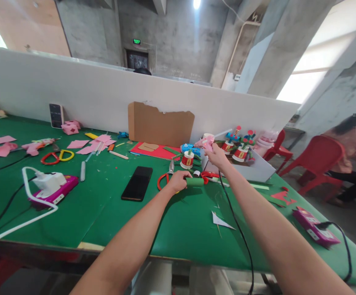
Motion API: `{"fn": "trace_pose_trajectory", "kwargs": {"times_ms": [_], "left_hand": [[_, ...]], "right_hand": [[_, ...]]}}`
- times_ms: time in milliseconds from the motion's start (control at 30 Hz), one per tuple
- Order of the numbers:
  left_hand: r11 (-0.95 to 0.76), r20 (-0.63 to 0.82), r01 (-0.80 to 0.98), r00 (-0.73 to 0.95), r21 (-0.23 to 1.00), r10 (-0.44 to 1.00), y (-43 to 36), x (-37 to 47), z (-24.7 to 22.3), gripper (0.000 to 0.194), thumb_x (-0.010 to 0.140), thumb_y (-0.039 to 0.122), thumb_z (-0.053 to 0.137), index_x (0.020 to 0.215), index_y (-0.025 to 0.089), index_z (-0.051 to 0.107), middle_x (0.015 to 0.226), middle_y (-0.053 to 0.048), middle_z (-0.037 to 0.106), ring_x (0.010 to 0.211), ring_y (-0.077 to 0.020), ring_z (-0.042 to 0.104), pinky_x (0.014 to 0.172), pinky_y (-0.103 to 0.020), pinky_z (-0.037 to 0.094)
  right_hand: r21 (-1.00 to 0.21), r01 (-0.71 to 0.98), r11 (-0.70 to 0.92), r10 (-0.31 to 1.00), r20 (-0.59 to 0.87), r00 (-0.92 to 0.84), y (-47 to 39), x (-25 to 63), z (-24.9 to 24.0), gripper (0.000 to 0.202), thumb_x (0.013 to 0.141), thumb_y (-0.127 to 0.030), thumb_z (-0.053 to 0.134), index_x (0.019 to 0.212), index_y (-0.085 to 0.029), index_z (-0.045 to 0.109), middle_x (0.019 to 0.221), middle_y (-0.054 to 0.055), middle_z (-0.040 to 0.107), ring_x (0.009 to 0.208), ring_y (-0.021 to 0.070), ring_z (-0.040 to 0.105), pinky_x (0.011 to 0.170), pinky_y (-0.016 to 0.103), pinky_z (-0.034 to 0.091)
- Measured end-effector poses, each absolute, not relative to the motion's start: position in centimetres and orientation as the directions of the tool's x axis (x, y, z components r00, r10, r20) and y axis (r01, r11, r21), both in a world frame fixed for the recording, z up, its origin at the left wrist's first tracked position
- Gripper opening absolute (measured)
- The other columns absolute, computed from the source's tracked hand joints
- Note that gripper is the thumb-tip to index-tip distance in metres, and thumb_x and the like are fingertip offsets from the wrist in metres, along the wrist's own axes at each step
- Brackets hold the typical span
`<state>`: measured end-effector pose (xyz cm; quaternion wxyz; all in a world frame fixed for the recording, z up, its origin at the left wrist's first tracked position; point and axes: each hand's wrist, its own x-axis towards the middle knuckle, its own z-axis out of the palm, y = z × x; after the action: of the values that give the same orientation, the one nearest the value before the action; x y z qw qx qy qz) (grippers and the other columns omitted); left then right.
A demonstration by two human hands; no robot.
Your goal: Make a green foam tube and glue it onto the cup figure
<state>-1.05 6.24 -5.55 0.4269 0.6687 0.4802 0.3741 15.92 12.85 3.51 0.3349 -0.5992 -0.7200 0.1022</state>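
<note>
My left hand (178, 181) is closed on one end of a green paper piece (195, 181), which looks rolled, just above the table. Farther back and to the right, my right hand (217, 156) grips a pink glue gun (207, 141); a black cord (233, 213) runs down toward the table's front edge. Beyond my left hand stands a white paper-cup figure (187, 159) with a red band and striped green arms. Scissors with a red handle (163, 181) lie partly hidden behind my left hand. Similar cup figures (241, 152) sit in a white box (257, 168) beside my right hand.
A black phone (137, 183) lies left of my hands. Magenta power strips (314, 227) rest at the right and left. Pink paper (99, 144), scissors (57, 157) and another glue gun (36, 146) are farther left. Cardboard (161, 123) leans on the white partition (98, 90). A person sits at right.
</note>
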Motion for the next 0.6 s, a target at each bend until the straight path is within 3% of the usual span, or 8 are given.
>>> {"fn": "trace_pose_trajectory", "kwargs": {"times_ms": [167, 400, 600], "left_hand": [[-0.161, 0.077, 0.327, 0.256, 0.931, 0.964, 6.2, -1.1, -5.5, 0.039, 0.053, 0.000, 0.041, 0.079, 0.011, 0.067, 0.052, 0.003, 0.052, 0.047, -0.0101, 0.049, 0.047, -0.019, 0.038], [-0.183, 0.092, 0.347, 0.263, 0.920, 0.961, 6.4, -1.1, -5.6, 0.038, 0.052, -0.001, 0.042, 0.079, 0.011, 0.067, 0.051, 0.003, 0.052, 0.047, -0.0106, 0.049, 0.048, -0.019, 0.037], [-0.196, 0.106, 0.345, 0.262, 0.918, 0.959, 6.5, -1.0, -5.8, 0.039, 0.052, -0.002, 0.042, 0.079, 0.011, 0.067, 0.050, 0.005, 0.051, 0.045, -0.0091, 0.047, 0.046, -0.018, 0.035]], "right_hand": [[-0.538, 0.811, 0.229, 0.949, 0.309, -0.063, 12.6, 15.3, 3.7, 0.017, 0.079, -0.033, 0.046, 0.090, -0.021, 0.044, 0.079, 0.006, 0.062, 0.064, 0.0196, 0.056, 0.057, 0.029, 0.043], [-0.467, 0.850, 0.243, 0.940, 0.331, -0.087, 12.0, 15.0, 4.2, 0.016, 0.078, -0.031, 0.046, 0.089, -0.020, 0.046, 0.085, 0.008, 0.063, 0.078, 0.0238, 0.058, 0.068, 0.032, 0.043], [-0.502, 0.835, 0.226, 0.949, 0.307, -0.072, 12.0, 15.1, 4.4, 0.015, 0.079, -0.031, 0.047, 0.088, -0.020, 0.045, 0.080, 0.007, 0.062, 0.067, 0.0201, 0.056, 0.061, 0.031, 0.043]]}}
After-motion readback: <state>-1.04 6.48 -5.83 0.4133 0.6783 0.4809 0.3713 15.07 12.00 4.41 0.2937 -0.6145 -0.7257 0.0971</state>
